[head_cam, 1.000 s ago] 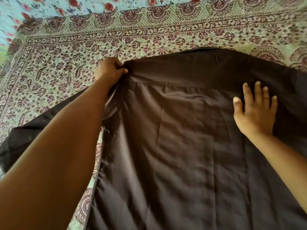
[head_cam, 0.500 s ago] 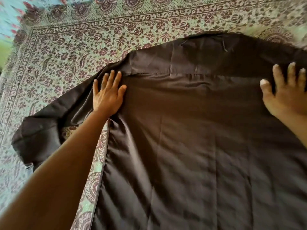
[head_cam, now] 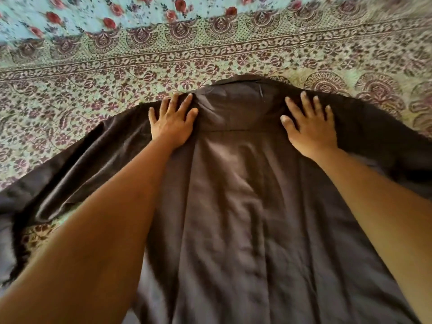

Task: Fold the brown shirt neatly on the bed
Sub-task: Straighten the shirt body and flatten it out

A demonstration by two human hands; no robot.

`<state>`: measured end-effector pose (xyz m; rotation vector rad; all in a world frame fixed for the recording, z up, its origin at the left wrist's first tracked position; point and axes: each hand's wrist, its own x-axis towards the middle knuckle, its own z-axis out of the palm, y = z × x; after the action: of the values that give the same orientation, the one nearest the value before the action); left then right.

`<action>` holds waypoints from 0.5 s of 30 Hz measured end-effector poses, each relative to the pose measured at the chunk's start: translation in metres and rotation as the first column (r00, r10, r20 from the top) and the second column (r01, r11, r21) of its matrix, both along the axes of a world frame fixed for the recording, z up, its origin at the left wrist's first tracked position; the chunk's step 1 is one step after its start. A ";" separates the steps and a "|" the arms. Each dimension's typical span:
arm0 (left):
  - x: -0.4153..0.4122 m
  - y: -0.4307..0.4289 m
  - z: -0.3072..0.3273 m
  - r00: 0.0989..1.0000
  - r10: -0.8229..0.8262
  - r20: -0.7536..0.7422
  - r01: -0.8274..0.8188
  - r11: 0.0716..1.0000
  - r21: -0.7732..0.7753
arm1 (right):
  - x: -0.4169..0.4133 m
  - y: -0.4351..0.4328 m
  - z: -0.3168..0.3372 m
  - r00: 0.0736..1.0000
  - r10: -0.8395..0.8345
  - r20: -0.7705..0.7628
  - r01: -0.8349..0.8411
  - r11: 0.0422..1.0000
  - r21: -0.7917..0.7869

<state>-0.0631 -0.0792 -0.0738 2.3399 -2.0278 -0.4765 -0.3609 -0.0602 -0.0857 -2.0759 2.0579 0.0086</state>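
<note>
Both palms flat, fingers spread: left hand [head_cam: 171,123] and right hand [head_cam: 309,125] press the dark brown cloth shirt [head_cam: 233,206] mid-frame, grasping nothing, pinning shoulders smooth for folding.

Brown shirt [head_cam: 233,206] on green, maroon-floral bedsheet [head_cam: 117,73].

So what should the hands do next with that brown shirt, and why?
Probably slide both palms down the brown shirt toward its near end. The left hand and right hand lie flat on its shoulders, and the cloth below them is creased, so smoothing likely comes before folding.
</note>
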 end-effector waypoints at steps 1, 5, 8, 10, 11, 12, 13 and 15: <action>-0.002 -0.004 0.003 0.996 0.083 -0.030 -0.083 0.996 -0.008 | -0.001 -0.001 0.002 0.999 -0.030 0.012 0.030 0.999 -0.015; -0.032 -0.016 0.015 0.995 0.010 -0.095 -0.024 0.989 -0.148 | 0.014 -0.001 0.012 0.996 0.052 0.072 -0.035 0.975 -0.220; -0.054 -0.021 0.011 0.952 -0.294 -0.092 0.282 0.952 -0.121 | 0.026 -0.010 0.010 0.967 0.243 0.079 -0.228 0.959 -0.166; -0.045 -0.023 0.001 0.958 -0.279 -0.069 0.274 0.959 -0.069 | 0.020 -0.017 0.004 0.985 0.168 0.044 -0.166 0.985 -0.048; -0.037 -0.024 -0.002 0.970 -0.237 -0.056 0.234 0.971 -0.060 | 0.013 -0.020 0.003 0.993 0.113 0.021 -0.112 0.994 -0.011; -0.028 -0.024 -0.003 0.977 -0.214 -0.027 0.212 0.976 -0.055 | 0.006 -0.021 0.003 0.998 0.062 0.004 -0.062 0.998 0.010; -0.020 -0.023 -0.004 0.977 -0.211 0.009 0.211 0.976 -0.049 | -0.002 -0.022 0.004 1.000 0.011 -0.007 -0.011 1.000 0.020; -0.005 -0.021 -0.004 0.983 -0.174 0.052 0.175 0.984 -0.017 | -0.016 -0.017 0.005 0.995 -0.099 -0.033 0.099 0.995 0.010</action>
<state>-0.0682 -0.1001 -0.0774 2.1951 -2.2606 -0.4000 -0.3769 -0.0774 -0.0806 -1.9777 2.1721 0.0381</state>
